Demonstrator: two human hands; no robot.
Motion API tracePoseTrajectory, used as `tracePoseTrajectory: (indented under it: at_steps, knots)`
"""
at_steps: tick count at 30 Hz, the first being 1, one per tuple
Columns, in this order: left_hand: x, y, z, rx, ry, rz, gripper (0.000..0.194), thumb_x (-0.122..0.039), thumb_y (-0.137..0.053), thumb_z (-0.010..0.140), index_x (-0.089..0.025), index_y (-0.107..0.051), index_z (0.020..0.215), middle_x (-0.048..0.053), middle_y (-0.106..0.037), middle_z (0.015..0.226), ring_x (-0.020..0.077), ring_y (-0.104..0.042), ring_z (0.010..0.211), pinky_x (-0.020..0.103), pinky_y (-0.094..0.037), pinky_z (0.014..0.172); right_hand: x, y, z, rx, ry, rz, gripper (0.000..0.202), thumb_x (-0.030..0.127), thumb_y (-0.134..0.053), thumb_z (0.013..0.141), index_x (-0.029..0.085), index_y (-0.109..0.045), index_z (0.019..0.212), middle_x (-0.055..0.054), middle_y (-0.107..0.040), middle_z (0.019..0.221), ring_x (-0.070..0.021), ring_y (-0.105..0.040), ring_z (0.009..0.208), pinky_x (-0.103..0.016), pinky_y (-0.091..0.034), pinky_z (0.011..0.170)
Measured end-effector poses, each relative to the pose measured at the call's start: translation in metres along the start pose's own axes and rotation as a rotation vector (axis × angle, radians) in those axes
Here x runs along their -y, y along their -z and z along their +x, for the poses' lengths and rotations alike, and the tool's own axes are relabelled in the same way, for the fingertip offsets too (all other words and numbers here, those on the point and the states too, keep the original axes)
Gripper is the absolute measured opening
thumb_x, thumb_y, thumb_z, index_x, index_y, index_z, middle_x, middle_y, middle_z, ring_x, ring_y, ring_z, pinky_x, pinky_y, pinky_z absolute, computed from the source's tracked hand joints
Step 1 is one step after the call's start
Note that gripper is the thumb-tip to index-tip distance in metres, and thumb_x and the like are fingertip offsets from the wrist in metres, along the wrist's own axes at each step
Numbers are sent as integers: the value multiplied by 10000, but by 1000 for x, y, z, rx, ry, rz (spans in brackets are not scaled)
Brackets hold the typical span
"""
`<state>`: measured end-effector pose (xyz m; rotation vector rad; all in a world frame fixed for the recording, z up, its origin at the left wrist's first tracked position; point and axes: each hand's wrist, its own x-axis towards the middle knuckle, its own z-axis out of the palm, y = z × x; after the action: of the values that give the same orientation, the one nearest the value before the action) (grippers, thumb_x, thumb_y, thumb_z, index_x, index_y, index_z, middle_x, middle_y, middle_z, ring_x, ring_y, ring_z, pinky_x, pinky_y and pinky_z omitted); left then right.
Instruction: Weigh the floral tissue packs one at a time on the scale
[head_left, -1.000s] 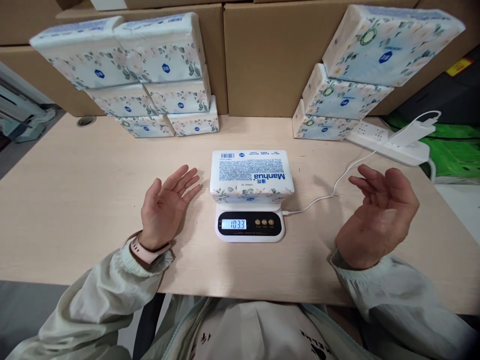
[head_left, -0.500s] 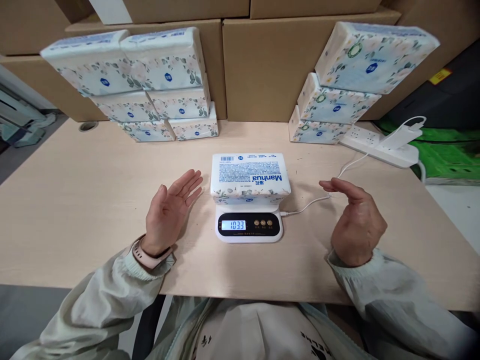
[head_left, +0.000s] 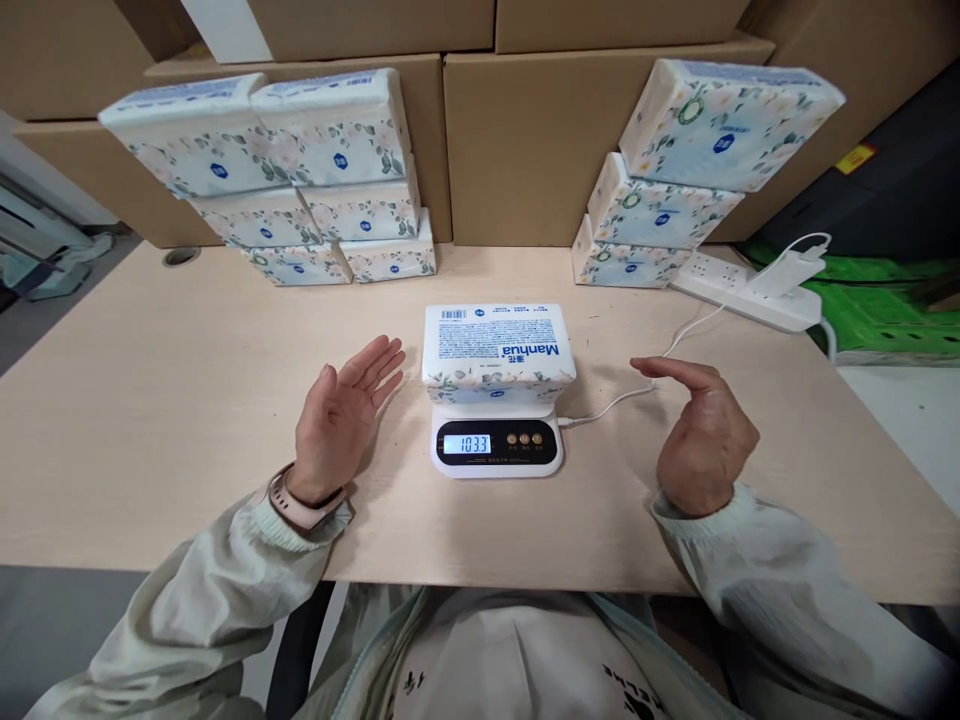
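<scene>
A pack of tissues (head_left: 497, 345) printed "Manhua" lies on a white digital scale (head_left: 498, 470) in the middle of the table. The scale's lit display (head_left: 466, 444) reads 103.3. My left hand (head_left: 341, 420) is left of the pack, palm turned inward, fingers stretched out and holding nothing. On the right, apart from the pack, my right hand (head_left: 705, 435) is held up with its fingers extended and nothing visible in it. The scale's platform is mostly hidden under the pack.
Stacked tissue packs stand at the back left (head_left: 341, 150) and back right (head_left: 724, 130), before cardboard boxes (head_left: 517, 150). A white cable (head_left: 607, 408) runs from the scale toward a power strip (head_left: 750, 295). A green crate (head_left: 892, 310) is at far right.
The view has shifted slightly. My right hand appears a little further left and its fingers stay extended. The pack stays on the scale and the reading is unchanged.
</scene>
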<state>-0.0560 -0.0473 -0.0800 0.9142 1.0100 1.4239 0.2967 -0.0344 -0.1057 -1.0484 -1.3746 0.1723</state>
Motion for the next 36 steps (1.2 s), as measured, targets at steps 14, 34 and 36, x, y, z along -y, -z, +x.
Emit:
tracePoseTrajectory:
  at_steps: [14,34,36]
  knots:
    - [0,-2,-4,44,40,4,598,-740,-606,1014,-292,-820,1346,78,-659,1591,352,-478,1617,562,-362,1365,-5,5,1,324,-66,-76,427,469,-432,1135,326,-832,1171,-30,-849,1157,-284,-739,1107,-514,-507,1013]
    - [-63,25,30,-194,-611,150,431,-387,-356,1215,-315,-759,1349,-137,-624,1619,249,-209,1742,419,-262,1410,104,-182,80,1225,91,352,971,804,-506,1020,271,-228,1782,-55,-276,1866,-338,-259,1735,-598,-238,1428]
    - [-65,51,47,-260,-650,238,474,-311,-253,1240,-273,-697,1401,-121,-622,1620,243,-145,1750,479,-236,1384,104,-228,73,1241,117,316,1073,862,-483,989,199,-198,1783,-92,-244,1873,-330,-257,1740,-552,-254,1434]
